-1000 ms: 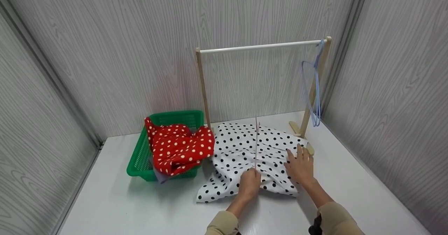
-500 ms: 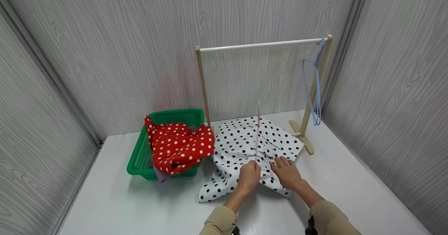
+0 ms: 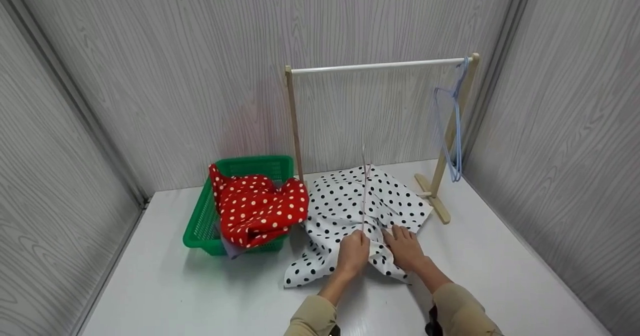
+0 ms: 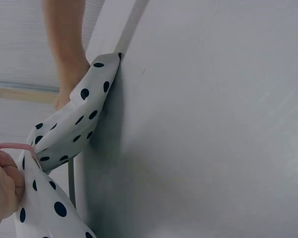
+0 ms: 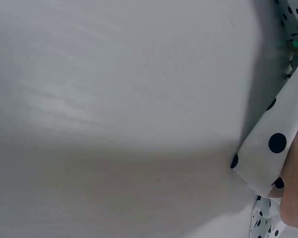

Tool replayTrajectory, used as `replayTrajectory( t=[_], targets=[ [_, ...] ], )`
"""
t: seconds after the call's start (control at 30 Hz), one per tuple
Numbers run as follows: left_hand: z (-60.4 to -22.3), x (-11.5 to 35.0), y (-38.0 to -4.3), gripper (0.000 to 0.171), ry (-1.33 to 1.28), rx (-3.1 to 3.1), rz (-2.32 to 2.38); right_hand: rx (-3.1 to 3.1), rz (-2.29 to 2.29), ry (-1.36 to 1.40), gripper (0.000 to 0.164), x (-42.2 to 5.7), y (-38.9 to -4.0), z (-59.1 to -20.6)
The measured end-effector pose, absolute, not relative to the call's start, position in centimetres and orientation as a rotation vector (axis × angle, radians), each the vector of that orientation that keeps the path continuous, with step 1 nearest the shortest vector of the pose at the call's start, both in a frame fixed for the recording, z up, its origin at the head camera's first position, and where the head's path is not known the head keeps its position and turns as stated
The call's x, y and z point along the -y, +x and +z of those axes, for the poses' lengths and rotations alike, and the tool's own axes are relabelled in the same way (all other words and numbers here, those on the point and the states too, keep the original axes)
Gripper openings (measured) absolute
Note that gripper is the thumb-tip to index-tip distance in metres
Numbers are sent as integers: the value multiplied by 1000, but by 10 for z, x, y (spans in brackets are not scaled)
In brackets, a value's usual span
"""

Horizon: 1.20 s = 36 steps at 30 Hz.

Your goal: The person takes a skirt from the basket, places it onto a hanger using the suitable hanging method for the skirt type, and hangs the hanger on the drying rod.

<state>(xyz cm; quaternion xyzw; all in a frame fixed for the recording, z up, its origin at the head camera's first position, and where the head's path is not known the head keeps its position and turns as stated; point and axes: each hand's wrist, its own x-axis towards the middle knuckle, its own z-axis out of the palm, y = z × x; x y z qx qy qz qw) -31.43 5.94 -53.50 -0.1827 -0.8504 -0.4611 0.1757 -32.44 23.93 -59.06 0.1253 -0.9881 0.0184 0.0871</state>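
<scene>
My left hand point(image 3: 354, 256) grips a thin pink clothes hanger point(image 3: 364, 201), seen edge-on and pointing away from me over a white cloth with black dots point(image 3: 335, 196). In the left wrist view the curled fingers point(image 4: 7, 183) hold the hanger's pink bar point(image 4: 15, 146) right by the cloth. My right hand point(image 3: 406, 248) holds the near right part of the cloth, its fingers partly hidden in a raised fold. The right wrist view shows that fold point(image 5: 275, 144) standing up beside the hand point(image 5: 295, 183), with the fingertips hidden.
To the left stands a green basket point(image 3: 200, 226) with a red white-dotted cloth point(image 3: 260, 208) draped over its front. Behind the dotted cloth is a wooden rack with a white rail point(image 3: 375, 66). Light blue hangers point(image 3: 457, 131) hang at its right end.
My right hand has moved left and nearer to me from the cloth's right edge, lifting and bunching its near right part. The left hand keeps the hanger with little movement.
</scene>
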Motion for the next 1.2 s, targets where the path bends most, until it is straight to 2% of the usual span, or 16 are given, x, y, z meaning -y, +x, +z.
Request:
replayTrajectory(
  t=[0.1, 0.2, 0.33, 0.5, 0.63, 0.83, 1.0, 1.2],
  targets=[
    [-536, -60, -314, 21, -510, 2396, -1263, 2900, 522, 231, 34, -238, -329, -573],
    [-539, -62, -312, 21, -508, 2400, -1227, 2734, 1014, 54, 30, -228, -336, -548],
    [-546, -61, -310, 21, -530, 2436, -1162, 2545, 1502, -113, 34, -209, -347, -515],
    [-549, -61, -307, 21, -564, 2482, -1127, 2506, 1832, -180, 41, -190, -354, -485],
    [-544, -57, -304, 21, -622, 2486, -984, 2504, 1883, -238, 40, -187, -358, -482],
    [-518, -33, -303, 16, -718, 2300, -710, 2516, 1778, -291, 24, -193, -361, -488],
    [-482, 9, -302, 11, -651, 2313, -800, 2537, 1768, -299, 20, -193, -361, -486],
    [-449, 84, -301, 11, -455, 2160, -900, 2631, 1669, -188, 20, -194, -356, -480]
  ],
)
